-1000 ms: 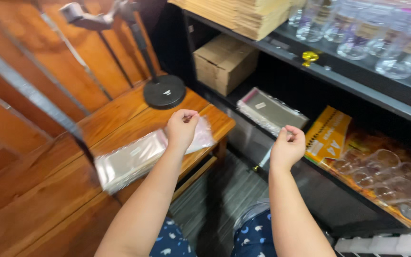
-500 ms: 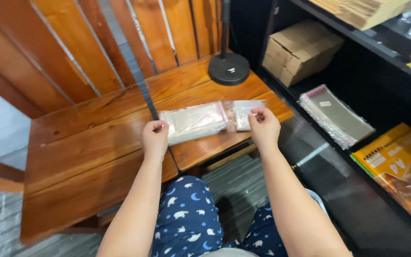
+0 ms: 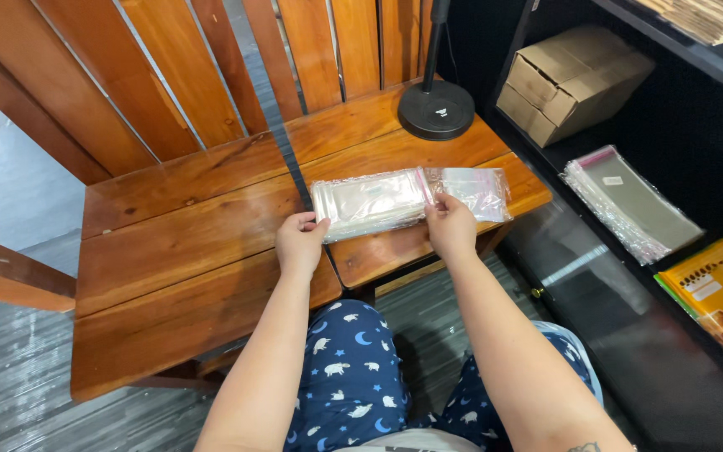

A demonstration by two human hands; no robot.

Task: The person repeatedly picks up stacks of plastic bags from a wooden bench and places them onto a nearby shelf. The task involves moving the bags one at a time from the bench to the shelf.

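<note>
Bare forearms, no sleeves; navy trousers [image 3: 353,368] printed with white moons and small animals — a dark tattoo edge [image 3: 586,448] above the right elbow.

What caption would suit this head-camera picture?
Left hand and right hand grip a stack of clear plastic bags on a wooden bench.

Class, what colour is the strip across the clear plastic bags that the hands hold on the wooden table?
Pink, on the stack of clear plastic bags, seen in the head view.

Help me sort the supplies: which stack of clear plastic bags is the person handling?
The stack of clear bags on the wooden table, pinched by the left hand and right hand. The other bag stack lies untouched on the dark shelf.
</note>
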